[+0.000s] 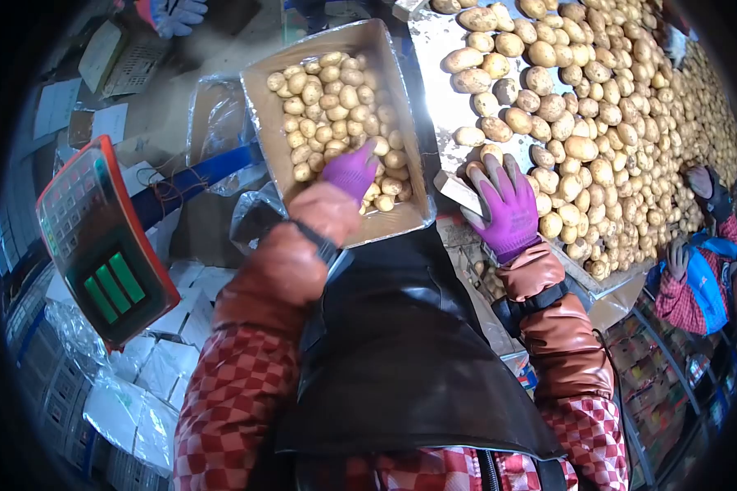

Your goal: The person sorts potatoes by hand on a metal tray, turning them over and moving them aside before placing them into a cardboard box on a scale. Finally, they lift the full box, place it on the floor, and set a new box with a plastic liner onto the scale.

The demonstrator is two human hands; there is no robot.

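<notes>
My left hand [352, 172], in a purple glove, is down among the small potatoes [323, 106] in a lined cardboard box [262, 123]. Its fingers look drawn together over the potatoes; whatever is under them is hidden. To the right, my right hand [508, 204], also gloved in purple, lies palm down with its fingers spread at the near edge of the sorting table [442, 82]. A pale wooden block [458, 192] is beside its thumb. Many loose potatoes [581, 147] cover the table beyond that hand.
A scale display [110, 254] with a red rim stands at left on a blue bar [205, 173]. Plastic-wrapped white packages [139, 393] are at lower left. A co-worker's gloved hand [176, 15] is at top left; another co-worker [700, 282] is at far right.
</notes>
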